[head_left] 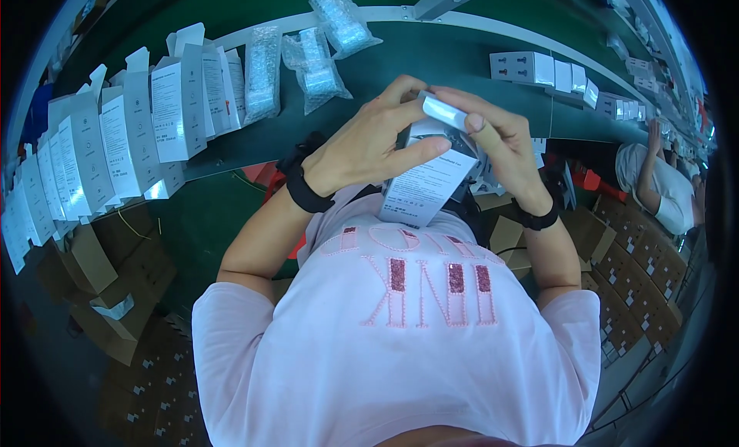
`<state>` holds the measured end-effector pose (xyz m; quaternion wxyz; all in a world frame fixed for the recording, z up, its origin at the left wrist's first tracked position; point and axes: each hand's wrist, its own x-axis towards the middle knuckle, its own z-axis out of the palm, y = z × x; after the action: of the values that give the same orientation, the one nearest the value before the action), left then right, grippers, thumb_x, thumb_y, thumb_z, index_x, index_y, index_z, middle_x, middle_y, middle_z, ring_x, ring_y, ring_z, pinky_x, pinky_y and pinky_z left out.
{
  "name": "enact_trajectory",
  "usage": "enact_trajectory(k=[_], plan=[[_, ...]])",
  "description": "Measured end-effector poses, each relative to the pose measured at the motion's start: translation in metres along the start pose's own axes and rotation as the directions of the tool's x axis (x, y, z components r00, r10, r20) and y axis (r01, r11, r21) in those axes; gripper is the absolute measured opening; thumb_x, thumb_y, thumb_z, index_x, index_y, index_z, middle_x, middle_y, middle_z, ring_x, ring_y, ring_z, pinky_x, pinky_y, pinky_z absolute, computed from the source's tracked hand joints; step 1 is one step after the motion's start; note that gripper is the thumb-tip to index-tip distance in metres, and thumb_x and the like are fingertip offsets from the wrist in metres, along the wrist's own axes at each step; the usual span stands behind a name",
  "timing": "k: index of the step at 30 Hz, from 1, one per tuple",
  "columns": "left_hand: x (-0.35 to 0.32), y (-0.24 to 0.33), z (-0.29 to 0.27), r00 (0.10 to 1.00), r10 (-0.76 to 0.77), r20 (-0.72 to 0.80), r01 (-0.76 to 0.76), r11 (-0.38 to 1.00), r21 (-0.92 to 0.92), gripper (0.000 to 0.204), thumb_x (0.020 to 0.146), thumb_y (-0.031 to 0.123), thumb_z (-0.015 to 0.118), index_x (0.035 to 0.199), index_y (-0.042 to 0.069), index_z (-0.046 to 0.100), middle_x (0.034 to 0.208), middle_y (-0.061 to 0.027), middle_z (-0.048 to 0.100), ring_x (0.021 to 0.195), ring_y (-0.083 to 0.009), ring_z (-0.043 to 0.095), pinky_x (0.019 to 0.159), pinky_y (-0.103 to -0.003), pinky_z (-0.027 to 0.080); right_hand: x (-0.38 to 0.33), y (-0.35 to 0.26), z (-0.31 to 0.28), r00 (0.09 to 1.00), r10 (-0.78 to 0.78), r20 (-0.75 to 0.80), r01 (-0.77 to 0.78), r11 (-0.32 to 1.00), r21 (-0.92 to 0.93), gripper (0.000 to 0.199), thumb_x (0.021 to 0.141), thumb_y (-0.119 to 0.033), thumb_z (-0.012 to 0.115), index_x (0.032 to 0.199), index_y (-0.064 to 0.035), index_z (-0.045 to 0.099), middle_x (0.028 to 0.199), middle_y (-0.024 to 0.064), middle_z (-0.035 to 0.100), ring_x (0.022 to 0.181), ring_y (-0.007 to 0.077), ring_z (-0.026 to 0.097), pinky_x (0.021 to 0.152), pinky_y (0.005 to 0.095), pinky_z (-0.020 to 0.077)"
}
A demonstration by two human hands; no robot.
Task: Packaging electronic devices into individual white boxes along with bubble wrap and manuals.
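Observation:
Close in front of my chest is a small white carton [425, 187] with printed text on its front. Its top end faces away from me, and a white flap [445, 113] stands out there. My left hand [371, 139] grips the carton's left side, thumb across the front and fingers at the top. My right hand [504, 143] holds the flap at the top right corner, its thumb on the flap's edge. Something dark shows at the carton's top under the flap; I cannot make out what it is. Both wrists wear black bands.
Rows of white cartons with raised flaps [127, 139] stand on the green bench [385, 70] at left. Bubble-wrapped packs [263, 73] lie near its back rail. White boxes [523, 67] sit at right. Brown cartons [639, 270] are stacked low at right, near another person [654, 177].

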<state>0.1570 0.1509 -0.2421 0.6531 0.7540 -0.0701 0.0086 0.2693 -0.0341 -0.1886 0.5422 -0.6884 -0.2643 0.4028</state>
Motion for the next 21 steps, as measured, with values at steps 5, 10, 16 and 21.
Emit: enact_trajectory(k=[5, 10, 16, 21], plan=[[-0.005, 0.002, 0.012, 0.991, 0.079, -0.110, -0.078, 0.997, 0.010, 0.048, 0.088, 0.032, 0.065, 0.123, 0.002, 0.054, 0.118, -0.0182, 0.052, 0.104, -0.0294, 0.056, 0.090, -0.038, 0.045, -0.001, -0.003, 0.007, 0.943, -0.080, -0.322, 0.110, 0.991, 0.075, 0.041, 0.089, -0.011, 0.067, 0.126, 0.0023, 0.057, 0.120, 0.0121, 0.061, 0.109, 0.0191, 0.057, 0.095, 0.0318, 0.0449], [-0.012, 0.028, 0.004, 0.979, -0.124, -0.164, 0.096, 0.981, -0.168, 0.062, 0.079, 0.028, 0.074, 0.126, 0.002, 0.044, 0.117, -0.0154, 0.052, 0.105, -0.0228, 0.055, 0.090, -0.036, 0.044, -0.003, -0.038, -0.014, 0.750, -0.658, 0.066, 0.502, 0.502, -0.704, 0.030, 0.076, -0.003, 0.072, 0.105, 0.0004, 0.063, 0.108, 0.0143, 0.065, 0.095, 0.0279, 0.062, 0.084, 0.0341, 0.0491], [-0.005, 0.020, 0.016, 0.960, 0.074, -0.269, -0.126, 0.975, -0.181, 0.080, 0.068, 0.029, 0.083, 0.125, 0.005, 0.032, 0.108, -0.0120, 0.051, 0.091, -0.0209, 0.059, 0.076, -0.032, 0.050, 0.004, -0.078, -0.010, 0.839, -0.318, 0.442, 0.542, 0.406, -0.736, 0.027, 0.076, -0.007, 0.071, 0.102, -0.0023, 0.063, 0.092, 0.0132, 0.063, 0.086, 0.0322, 0.059, 0.079, 0.0377, 0.0482], [-0.001, 0.015, 0.030, 0.935, 0.065, -0.349, -0.125, 0.980, -0.153, 0.081, 0.062, 0.028, 0.089, 0.119, 0.004, 0.036, 0.103, -0.0102, 0.053, 0.085, -0.0190, 0.062, 0.076, -0.030, 0.051, -0.005, -0.071, -0.017, 0.936, -0.116, 0.334, 0.346, 0.491, -0.800, 0.041, 0.073, -0.008, 0.070, 0.112, -0.0008, 0.058, 0.096, 0.0148, 0.058, 0.089, 0.0338, 0.056, 0.078, 0.0403, 0.0468]])
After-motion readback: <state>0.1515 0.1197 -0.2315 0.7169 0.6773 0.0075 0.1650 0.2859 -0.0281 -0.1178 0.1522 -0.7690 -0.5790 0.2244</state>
